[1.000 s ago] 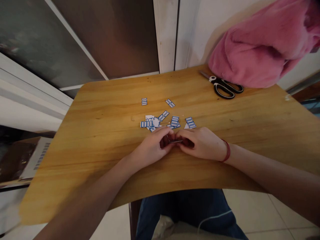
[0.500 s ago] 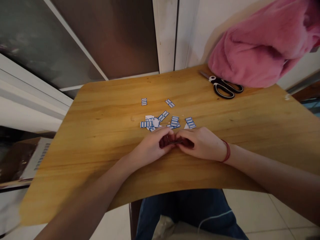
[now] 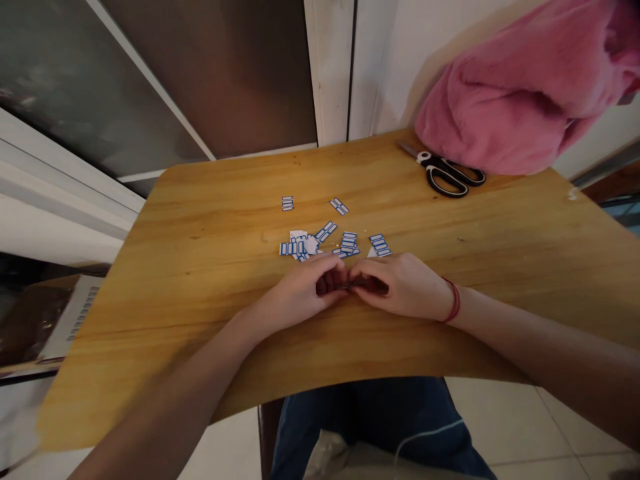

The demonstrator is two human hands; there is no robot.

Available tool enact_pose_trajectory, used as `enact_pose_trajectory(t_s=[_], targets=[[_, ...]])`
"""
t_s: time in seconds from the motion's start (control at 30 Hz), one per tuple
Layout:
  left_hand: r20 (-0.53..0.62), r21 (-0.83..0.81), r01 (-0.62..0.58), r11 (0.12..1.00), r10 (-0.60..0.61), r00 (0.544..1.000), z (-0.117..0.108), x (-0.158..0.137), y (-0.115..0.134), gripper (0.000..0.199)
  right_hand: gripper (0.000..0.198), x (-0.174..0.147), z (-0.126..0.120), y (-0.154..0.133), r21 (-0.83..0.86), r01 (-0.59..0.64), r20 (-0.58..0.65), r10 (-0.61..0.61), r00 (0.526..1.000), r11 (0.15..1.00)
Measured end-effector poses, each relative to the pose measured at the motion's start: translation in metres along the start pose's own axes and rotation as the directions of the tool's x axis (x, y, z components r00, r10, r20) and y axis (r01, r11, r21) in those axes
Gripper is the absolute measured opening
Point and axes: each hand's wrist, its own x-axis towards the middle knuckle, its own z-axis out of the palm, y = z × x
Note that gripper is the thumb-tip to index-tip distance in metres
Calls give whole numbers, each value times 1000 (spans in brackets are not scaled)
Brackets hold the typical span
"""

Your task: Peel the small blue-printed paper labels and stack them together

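My left hand (image 3: 311, 287) and my right hand (image 3: 395, 283) meet low over the table's near half, fingertips almost touching. Both are closed in a pinch on a thin flat piece (image 3: 350, 285), which shows nearly edge-on and dark in the shade of my fingers; its face is hidden. Just beyond my left hand lies a loose pile of small white paper labels with blue borders (image 3: 293, 248). Past my right fingers are a small stack of such labels (image 3: 349, 241) and a separate label piece (image 3: 380, 245). Two more, a left one (image 3: 287, 203) and a right one (image 3: 339, 206), lie farther back.
Black-handled scissors (image 3: 447, 177) rest at the back right of the wooden table (image 3: 225, 200), beside a pink plush cloth (image 3: 510, 113). Sliding door panels (image 3: 210, 67) stand behind the table. At the left is a cardboard box (image 3: 35, 313) below table height.
My hands stay together in nearly the same place, with the thin piece tilted slightly differently between the fingertips. The labels and scissors have not moved on the table.
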Motion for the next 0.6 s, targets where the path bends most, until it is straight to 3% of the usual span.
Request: enact_pose_trajectory(t_s=[0.6], targets=[[-8, -5, -8, 1000, 8, 1000, 1, 1, 2, 5, 13, 0, 1, 0, -14, 15, -10, -16, 1000, 1000]])
